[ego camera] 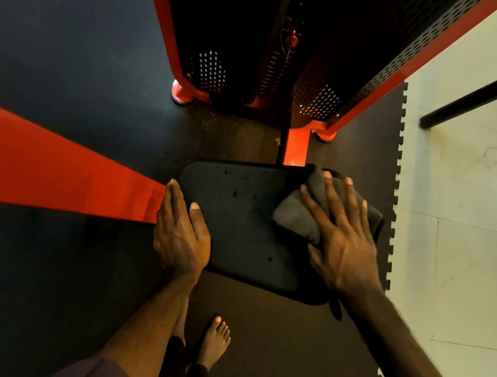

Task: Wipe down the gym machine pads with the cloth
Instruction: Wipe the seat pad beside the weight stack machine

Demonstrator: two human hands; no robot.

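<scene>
A black rectangular seat pad [245,228] of the gym machine lies below me, with a few small droplets on its surface. A dark grey folded cloth [300,216] sits on the pad's far right corner. My right hand [341,233] presses flat on the cloth with its fingers spread and straight. My left hand [182,230] rests on the pad's left edge, fingers straight along the side and thumb on top.
A red frame bar [57,166] runs in from the left to the pad. The machine's red and black perforated weight housing [287,53] stands ahead. Black rubber floor mats [285,347] end at a pale tiled floor [467,244] on the right, where a black bar [484,88] crosses. My bare feet [214,339] stand below the pad.
</scene>
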